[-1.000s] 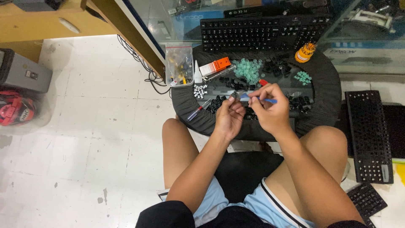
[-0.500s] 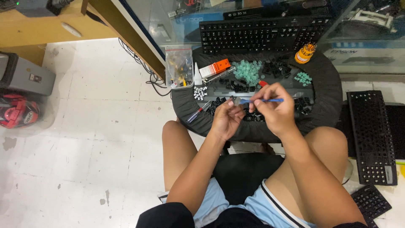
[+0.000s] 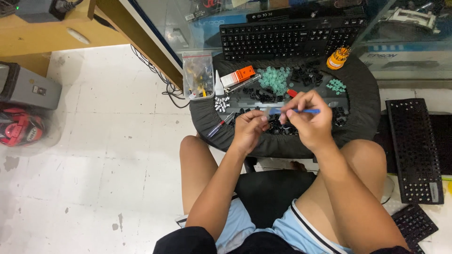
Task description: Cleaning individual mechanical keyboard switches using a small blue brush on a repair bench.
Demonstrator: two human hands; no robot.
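A thin blue tool [image 3: 303,111] lies level above the near half of a round black stool [image 3: 362,110], pinched in the right hand [image 3: 308,123]. Its tip points left toward the left hand [image 3: 248,129], whose fingers curl shut around something too small to make out. The two hands are close together, nearly touching, just over a scatter of black keycaps [image 3: 339,116] on the stool top.

Farther back on the stool lie a pile of pale green pieces [image 3: 274,79], a smaller green pile [image 3: 336,86], a cluster of small white parts [image 3: 221,104], an orange box [image 3: 238,75], a white bottle [image 3: 219,84], a clear bag [image 3: 198,75] and an orange-capped pot [image 3: 338,58]. A red-and-grey pen [image 3: 217,127] sits near the left rim. A black keyboard [image 3: 292,39] rests across the far edge, against a glass case. Nothing stands between the hands and the camera.

Both forearms reach forward from the lap, elbows bent, bare knees spread on either side of a black seat [image 3: 273,193]. A stripped keyboard [image 3: 414,150] lies on the floor at right; a grey box [image 3: 28,87] and a red helmet [image 3: 21,128] lie at left.
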